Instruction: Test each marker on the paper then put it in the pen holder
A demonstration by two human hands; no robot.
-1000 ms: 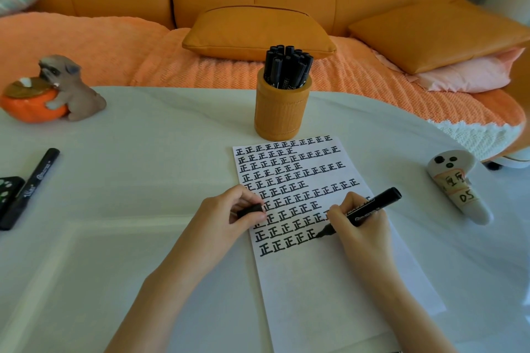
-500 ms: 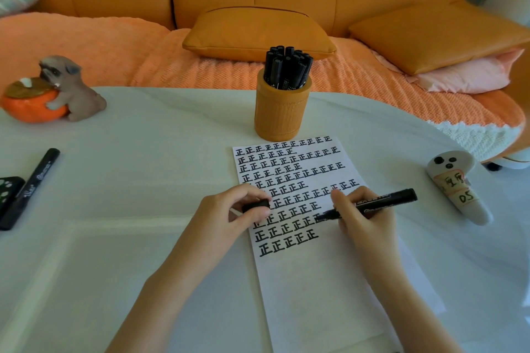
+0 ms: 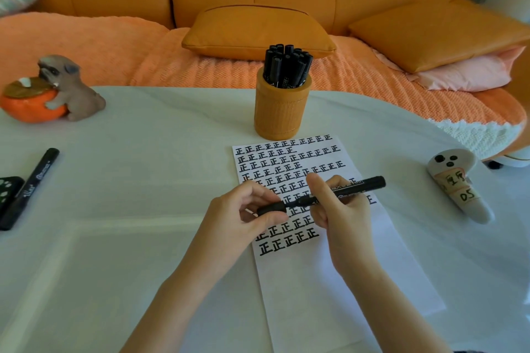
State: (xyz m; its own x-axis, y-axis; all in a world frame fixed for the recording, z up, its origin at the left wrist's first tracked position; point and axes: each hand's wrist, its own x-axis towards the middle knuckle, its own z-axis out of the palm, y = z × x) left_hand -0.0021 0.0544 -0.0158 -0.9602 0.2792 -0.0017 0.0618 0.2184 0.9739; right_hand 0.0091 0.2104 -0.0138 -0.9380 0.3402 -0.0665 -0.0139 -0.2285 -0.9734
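Black marker (image 3: 361,184) sits mid-frame, gripped in our right hand (image 3: 344,221), its tip meeting the cap (image 3: 271,208) pinched by our left hand (image 3: 238,221); a skewed push could smear ink on the paper (image 3: 329,295).

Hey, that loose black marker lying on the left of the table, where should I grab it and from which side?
I'd pinch the marker around its far half, coming from above and the right. It lies flat and slanted, and a dark paw-print object crowds its near end on the left.
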